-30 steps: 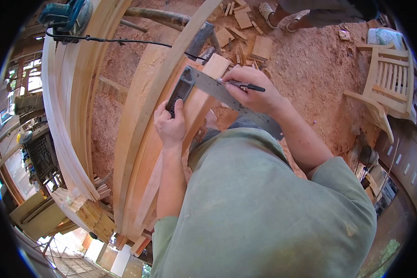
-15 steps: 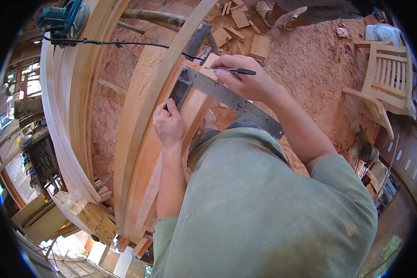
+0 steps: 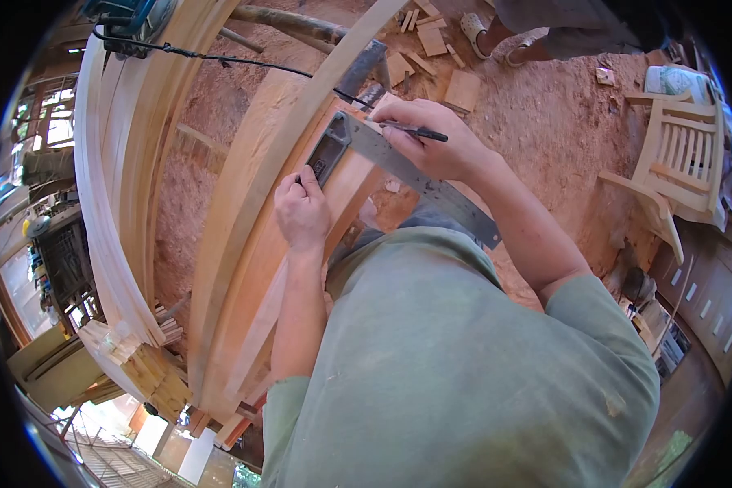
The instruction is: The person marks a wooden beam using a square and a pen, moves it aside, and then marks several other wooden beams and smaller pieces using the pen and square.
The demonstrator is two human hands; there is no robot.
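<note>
The try square [image 3: 364, 142] is laid across the reddish board [image 3: 346, 195] near its far end. Its dark stock [image 3: 327, 156] is set against the board's left edge, and its steel blade is run out past the right edge, over the sawdust floor.

At the far left a blue circular saw [image 3: 130, 10] is rested on the curved pale planks [image 3: 244, 203], and its black cable [image 3: 220, 59] is strung across them toward the board. The left hand [image 3: 302, 213] is closed down on the near end of the stock, fingertips pressed onto it. The right hand [image 3: 431, 142] is laid over the blade at the board's right edge, with a dark pen [image 3: 419, 132] pinched between thumb and fingers. Whether the pen's tip is touching the wood cannot be told. Further right, offcuts [image 3: 464, 88] are scattered on the floor, another person's sandalled feet [image 3: 473, 23] are seen at the top, and a wooden chair [image 3: 679, 154] is stood at the right.

A skewed line is judged the main risk. The blade would be swung off square if the stock were let lift or rock away from the left edge. The long overhang could also be nudged by the right forearm, and the pen could be drawn away from the blade's edge.

Counted: one try square, one pen, one board beneath, two hands, one saw, one cable, one chair, two feet. The offcuts are several, and their exact number cannot be told.
</note>
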